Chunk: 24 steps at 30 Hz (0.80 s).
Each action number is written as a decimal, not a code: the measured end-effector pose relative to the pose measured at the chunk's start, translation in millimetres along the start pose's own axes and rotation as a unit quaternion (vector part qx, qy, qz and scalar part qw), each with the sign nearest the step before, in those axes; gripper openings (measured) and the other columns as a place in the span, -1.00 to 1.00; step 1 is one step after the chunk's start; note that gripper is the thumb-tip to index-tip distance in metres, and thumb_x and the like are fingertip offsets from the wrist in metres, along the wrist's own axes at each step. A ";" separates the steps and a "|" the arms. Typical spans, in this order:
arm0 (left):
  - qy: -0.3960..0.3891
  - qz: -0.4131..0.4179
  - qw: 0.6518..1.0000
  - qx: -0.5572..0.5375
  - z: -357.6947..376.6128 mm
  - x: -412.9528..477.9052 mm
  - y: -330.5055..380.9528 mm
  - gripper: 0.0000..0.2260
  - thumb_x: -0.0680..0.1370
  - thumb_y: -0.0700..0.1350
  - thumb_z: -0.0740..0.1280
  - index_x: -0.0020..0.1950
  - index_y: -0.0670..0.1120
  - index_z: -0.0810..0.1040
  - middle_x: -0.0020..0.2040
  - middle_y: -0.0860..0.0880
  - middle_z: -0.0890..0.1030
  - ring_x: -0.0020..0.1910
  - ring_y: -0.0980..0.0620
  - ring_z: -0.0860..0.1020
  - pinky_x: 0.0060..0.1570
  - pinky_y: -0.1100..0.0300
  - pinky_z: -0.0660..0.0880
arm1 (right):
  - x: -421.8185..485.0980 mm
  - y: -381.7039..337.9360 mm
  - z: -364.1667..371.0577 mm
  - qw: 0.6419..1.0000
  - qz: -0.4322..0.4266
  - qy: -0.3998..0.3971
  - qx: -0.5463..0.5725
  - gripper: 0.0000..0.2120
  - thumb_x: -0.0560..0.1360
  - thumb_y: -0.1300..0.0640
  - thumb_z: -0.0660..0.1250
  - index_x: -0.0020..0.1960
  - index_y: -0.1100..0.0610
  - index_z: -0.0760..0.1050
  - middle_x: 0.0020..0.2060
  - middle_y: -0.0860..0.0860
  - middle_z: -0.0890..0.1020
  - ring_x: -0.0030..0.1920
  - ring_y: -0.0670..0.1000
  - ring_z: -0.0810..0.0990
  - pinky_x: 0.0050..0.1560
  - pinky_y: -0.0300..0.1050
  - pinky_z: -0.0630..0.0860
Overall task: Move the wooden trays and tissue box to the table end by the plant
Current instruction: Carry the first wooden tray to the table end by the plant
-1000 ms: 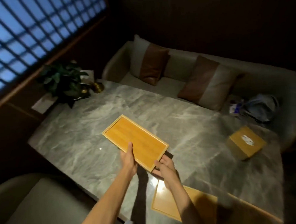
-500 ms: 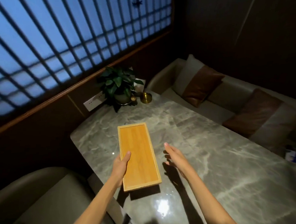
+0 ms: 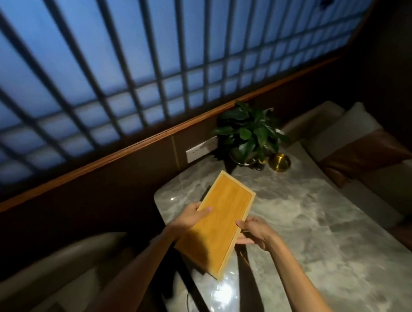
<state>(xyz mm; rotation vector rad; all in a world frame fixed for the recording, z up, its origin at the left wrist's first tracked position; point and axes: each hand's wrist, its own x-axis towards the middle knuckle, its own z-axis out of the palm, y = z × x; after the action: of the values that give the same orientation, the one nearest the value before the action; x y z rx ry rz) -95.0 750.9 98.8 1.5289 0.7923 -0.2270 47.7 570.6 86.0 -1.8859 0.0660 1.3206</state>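
Right hand (image 3: 252,231) back on 1 tray (image 3: 220,218); 2 hands.

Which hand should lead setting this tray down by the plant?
Left. The left hand grips the wooden tray with thumb on top; the right hand only steadies its right edge, fingers underneath.

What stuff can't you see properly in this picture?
Head view only:
- Wooden tray: its underside is hidden, so whether it touches the marble table is unclear.
- Left hand: its fingers are hidden under the tray.
- Plant: leaves and dim light hide most of its pot.
- Other tray and tissue box: outside the frame.
- Window grid: blurred.
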 end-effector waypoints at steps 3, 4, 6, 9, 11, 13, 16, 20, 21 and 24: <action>0.091 -0.001 0.987 0.131 -37.9 29.6 9.0 -0.70 0.58 0.08 0.30 0.05 -0.15 0.61 0.06 -0.14 0.66 0.02 -0.07 0.63 0.07 0.06 0.53 | 23.3 -21.6 24.8 0.998 0.013 0.046 0.041 -0.90 0.60 0.26 0.31 -0.04 0.25 0.58 0.06 0.22 0.70 0.01 0.18 0.72 0.09 0.17 0.66; 0.133 -0.010 0.981 0.139 -48.8 35.1 6.2 -0.67 0.57 0.09 0.31 0.11 -0.16 0.60 0.10 -0.17 0.66 0.10 -0.12 0.62 0.16 0.02 0.54 | 31.5 -28.2 29.3 0.997 0.019 0.057 0.053 -0.90 0.60 0.28 0.30 -0.07 0.24 0.57 0.04 0.22 0.69 -0.05 0.16 0.71 0.00 0.16 0.67; 0.212 -0.033 0.971 0.101 -63.3 39.4 -7.0 -0.56 0.55 0.10 0.32 0.31 -0.16 0.51 0.22 -0.19 0.61 0.21 -0.17 0.57 0.26 -0.06 0.50 | 49.4 -39.1 34.4 0.994 0.034 0.091 0.057 -0.91 0.59 0.31 0.30 -0.06 0.28 0.56 0.02 0.24 0.70 -0.16 0.14 0.71 -0.23 0.04 0.66; 0.271 -0.035 0.961 0.026 -60.6 51.4 -34.7 -0.45 0.55 -0.04 0.38 0.42 -0.29 0.32 0.32 -0.25 0.48 0.33 -0.22 0.49 0.32 -0.07 0.47 | 73.1 -49.3 43.7 0.987 0.072 0.132 0.061 -0.91 0.55 0.37 0.29 0.01 0.35 0.55 -0.06 0.28 0.71 -0.11 0.25 0.73 -0.36 -0.03 0.71; 0.270 -0.088 0.959 -0.004 -51.8 66.2 -48.6 -0.48 0.55 -0.11 0.39 0.39 -0.35 0.31 0.31 -0.29 0.48 0.31 -0.22 0.51 0.30 -0.04 0.50 | 87.8 -55.3 53.2 0.983 0.089 0.139 0.080 -0.95 0.53 0.41 0.29 -0.07 0.32 0.51 -0.18 0.24 0.67 -0.26 0.19 0.69 -0.54 -0.15 0.63; 0.269 -0.125 0.955 0.015 -46.9 81.9 -58.1 -0.61 0.56 -0.12 0.37 0.26 -0.38 0.46 0.22 -0.30 0.58 0.20 -0.21 0.59 0.20 0.01 0.55 | 103.4 -59.2 63.0 0.980 0.104 0.141 0.093 -0.92 0.52 0.44 0.28 -0.11 0.32 0.49 -0.25 0.21 0.64 -0.33 0.14 0.64 -0.60 -0.19 0.57; 0.278 -0.166 0.939 0.119 -48.8 103.5 -68.1 -0.65 0.58 -0.03 0.34 0.16 -0.31 0.59 0.15 -0.25 0.65 0.16 -0.18 0.62 0.11 0.04 0.53 | 127.1 -60.9 72.6 0.976 0.130 0.148 0.093 -0.91 0.47 0.47 0.29 -0.11 0.33 0.51 -0.29 0.21 0.63 -0.35 0.15 0.63 -0.62 -0.20 0.55; 0.269 -0.197 0.920 0.207 -53.4 131.7 -77.0 -0.67 0.59 0.00 0.29 0.20 -0.21 0.58 0.16 -0.19 0.64 0.15 -0.10 0.61 0.09 0.03 0.60 | 161.4 -62.2 74.8 0.970 0.148 0.176 0.075 -0.88 0.41 0.50 0.34 -0.10 0.39 0.58 -0.20 0.29 0.66 -0.35 0.20 0.64 -0.52 -0.08 0.59; 0.264 -0.201 0.917 0.220 -55.1 139.0 -78.0 -0.67 0.59 0.00 0.29 0.21 -0.21 0.56 0.15 -0.18 0.63 0.14 -0.09 0.62 0.07 0.03 0.61 | 169.9 -63.7 75.7 0.970 0.148 0.182 0.070 -0.86 0.42 0.50 0.34 -0.06 0.39 0.59 -0.14 0.30 0.67 -0.29 0.21 0.65 -0.47 -0.03 0.62; 0.254 -0.201 0.913 0.248 -61.5 157.8 -76.5 -0.67 0.59 0.00 0.25 0.23 -0.20 0.55 0.17 -0.18 0.61 0.13 -0.10 0.62 0.03 0.02 0.60 | 192.8 -66.8 79.3 0.970 0.135 0.200 0.013 -0.87 0.44 0.44 0.40 -0.01 0.39 0.60 -0.12 0.25 0.69 -0.30 0.14 0.66 -0.34 0.01 0.69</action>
<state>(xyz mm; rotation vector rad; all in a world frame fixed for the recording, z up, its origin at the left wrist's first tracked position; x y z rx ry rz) -43.6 856.1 -45.5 1.9217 1.5596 -0.3598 105.2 740.3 -39.8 -2.1512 0.5607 1.0814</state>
